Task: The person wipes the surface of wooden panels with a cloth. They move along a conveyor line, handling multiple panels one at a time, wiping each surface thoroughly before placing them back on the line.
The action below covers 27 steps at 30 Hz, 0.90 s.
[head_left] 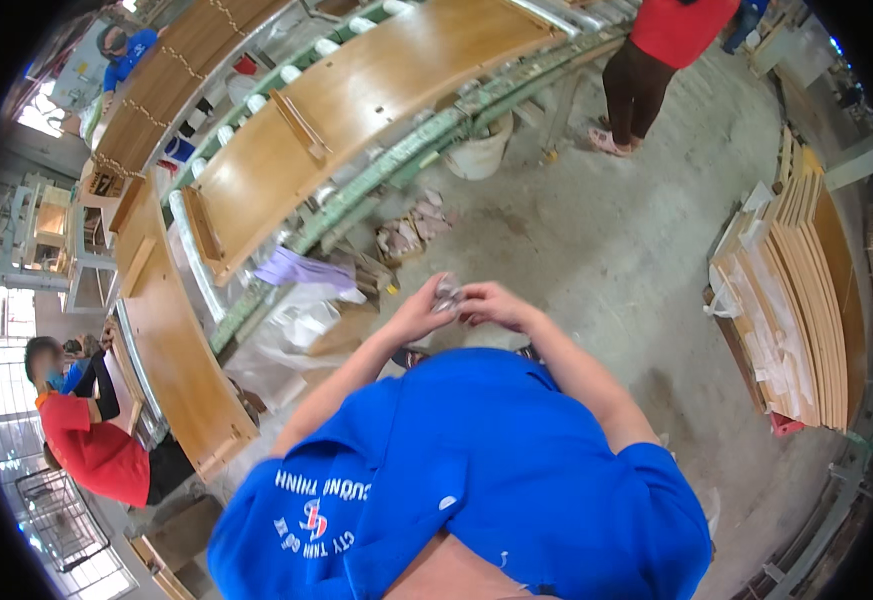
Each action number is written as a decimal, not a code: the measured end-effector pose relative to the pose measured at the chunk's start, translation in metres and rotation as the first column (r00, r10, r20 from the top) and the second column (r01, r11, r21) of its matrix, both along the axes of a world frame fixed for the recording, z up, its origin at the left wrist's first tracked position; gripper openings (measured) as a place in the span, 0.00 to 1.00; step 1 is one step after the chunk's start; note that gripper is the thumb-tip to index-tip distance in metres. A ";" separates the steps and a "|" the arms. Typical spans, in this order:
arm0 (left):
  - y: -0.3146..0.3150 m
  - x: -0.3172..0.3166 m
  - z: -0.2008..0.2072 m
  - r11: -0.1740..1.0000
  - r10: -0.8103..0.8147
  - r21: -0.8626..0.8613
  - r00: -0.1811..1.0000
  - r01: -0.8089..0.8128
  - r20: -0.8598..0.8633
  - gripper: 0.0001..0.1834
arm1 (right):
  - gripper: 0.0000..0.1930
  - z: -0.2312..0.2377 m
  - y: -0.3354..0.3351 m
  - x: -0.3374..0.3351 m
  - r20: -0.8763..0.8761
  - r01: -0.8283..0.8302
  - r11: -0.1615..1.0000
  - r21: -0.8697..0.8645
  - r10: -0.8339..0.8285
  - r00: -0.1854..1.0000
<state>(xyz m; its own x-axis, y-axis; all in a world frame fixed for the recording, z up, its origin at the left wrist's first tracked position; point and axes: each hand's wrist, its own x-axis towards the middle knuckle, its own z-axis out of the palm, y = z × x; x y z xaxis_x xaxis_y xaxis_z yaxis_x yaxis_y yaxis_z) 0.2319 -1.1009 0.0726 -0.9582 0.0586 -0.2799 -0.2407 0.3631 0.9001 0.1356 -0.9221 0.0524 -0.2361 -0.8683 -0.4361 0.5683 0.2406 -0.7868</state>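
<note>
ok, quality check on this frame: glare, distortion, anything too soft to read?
Head view: window at far left blown out; pale glare on the long wood panel at upper centre; board stack at right bowed by the fisheye; small greyish item between left hand and right hand too indistinct to identify.

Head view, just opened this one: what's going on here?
A person in a blue shirt is handling a small greyish thing in front of their body: the left hand holds it, and the right hand's fingers are close against it. What it is, I cannot tell. Ahead and to the left, wooden panels lie on a roller conveyor; a stack of boards stands at right. Co-workers are nearby.
</note>
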 end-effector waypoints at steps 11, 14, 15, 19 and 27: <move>0.260 -0.155 0.030 0.798 -0.581 -0.047 0.788 0.601 0.205 0.19 | 0.05 0.023 0.280 -0.028 -0.101 0.811 0.575 -0.112 -0.818 0.566; 0.307 -0.184 0.034 0.652 -0.701 -0.139 0.663 0.745 0.262 0.24 | 0.05 0.023 0.315 -0.029 -0.159 0.882 0.430 -0.193 -0.901 0.404; 0.323 -0.194 0.033 0.600 -0.734 -0.156 0.617 0.785 0.285 0.25 | 0.05 0.018 0.327 -0.029 -0.197 0.896 0.388 -0.216 -0.916 0.349; 0.377 -0.237 0.027 0.447 -0.823 -0.160 0.475 0.880 0.312 0.25 | 0.08 0.013 0.373 -0.051 -0.263 0.931 0.288 -0.222 -0.938 0.228; 0.489 -0.329 0.045 0.372 -0.928 -0.194 0.362 0.908 -0.088 0.17 | 0.10 0.034 0.462 -0.107 0.050 0.987 0.057 -0.152 -0.997 0.065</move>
<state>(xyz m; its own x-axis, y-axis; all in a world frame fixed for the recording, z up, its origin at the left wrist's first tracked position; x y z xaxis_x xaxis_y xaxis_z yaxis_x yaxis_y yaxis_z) -0.0975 -0.6114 0.1179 -0.3528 0.9139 -0.2008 0.4337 0.3499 0.8303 0.0284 -0.4602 0.0862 -0.9371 0.1604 -0.3099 0.1570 -0.5994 -0.7849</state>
